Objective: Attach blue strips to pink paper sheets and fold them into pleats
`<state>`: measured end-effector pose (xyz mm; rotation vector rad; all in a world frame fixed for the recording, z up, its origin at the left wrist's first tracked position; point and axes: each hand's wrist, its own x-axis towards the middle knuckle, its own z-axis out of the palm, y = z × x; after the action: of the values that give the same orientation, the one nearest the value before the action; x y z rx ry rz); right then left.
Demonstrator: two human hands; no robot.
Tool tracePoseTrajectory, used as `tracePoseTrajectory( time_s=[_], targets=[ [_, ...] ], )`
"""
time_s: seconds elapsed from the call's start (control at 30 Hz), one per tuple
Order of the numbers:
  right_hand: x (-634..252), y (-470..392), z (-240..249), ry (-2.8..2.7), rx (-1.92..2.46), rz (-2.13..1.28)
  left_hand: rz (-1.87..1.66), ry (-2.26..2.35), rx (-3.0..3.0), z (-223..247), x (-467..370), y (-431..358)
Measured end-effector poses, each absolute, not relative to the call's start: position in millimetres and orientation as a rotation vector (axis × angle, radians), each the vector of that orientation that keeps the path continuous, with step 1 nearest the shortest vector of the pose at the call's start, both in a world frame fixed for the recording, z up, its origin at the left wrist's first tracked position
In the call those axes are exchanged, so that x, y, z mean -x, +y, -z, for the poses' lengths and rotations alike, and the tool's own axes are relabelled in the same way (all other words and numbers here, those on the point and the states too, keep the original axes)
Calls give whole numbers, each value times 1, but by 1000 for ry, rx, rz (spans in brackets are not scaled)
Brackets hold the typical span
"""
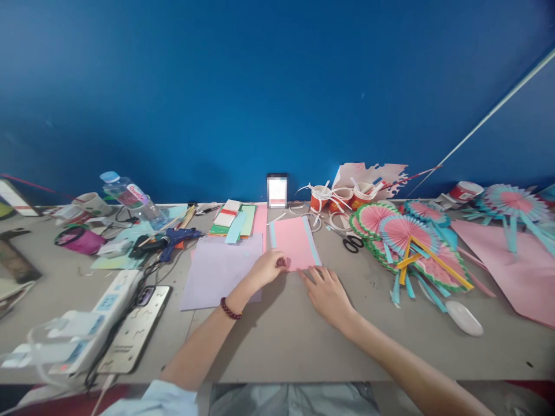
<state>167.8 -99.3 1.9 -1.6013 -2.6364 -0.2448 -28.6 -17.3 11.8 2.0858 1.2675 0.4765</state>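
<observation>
A pink paper sheet (293, 242) with light blue strips down both sides lies flat on the grey table in front of me. At its lower left corner, my left hand (267, 269) is closed, thumb and fingers pinched at the paper's edge; the exact grip is partly hidden. My right hand (328, 293) is open and lies palm down, its fingertips at the lower right edge of the same sheet. Under my left forearm and wrist sits a lilac paper sheet (217, 268). Black-handled scissors (353, 244) rest to the right of the pink sheet.
Behind the sheet stands a phone (277, 192) against the blue wall. Red cups (319, 199) hold white strips. Folded paper fans (410, 234) crowd the right, near a white computer mouse (463, 318). Leftward are a blue glue gun (177, 242), bottle (134, 199), power strip (106, 315) and another phone (135, 329).
</observation>
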Motion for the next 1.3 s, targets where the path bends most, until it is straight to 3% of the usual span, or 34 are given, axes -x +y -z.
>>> tracePoseTrajectory(
  time_s=[0.67, 0.87, 1.07, 1.3],
  targets=[
    [-167, -99, -1, -2651, 1611, 240, -292, 1442, -2246, -14, 29, -18],
    [-167, -99, -1, -2648, 1610, 249, -482, 1409, -2258, -28, 41, -23],
    [-165, -99, -1, -2644, 1616, 236, -602, 1204, -2744, -16, 44, -66],
    [-165, -99, -1, -2639, 1631, 212, -413, 1221, -3148, 10, 42, -86]
  ],
)
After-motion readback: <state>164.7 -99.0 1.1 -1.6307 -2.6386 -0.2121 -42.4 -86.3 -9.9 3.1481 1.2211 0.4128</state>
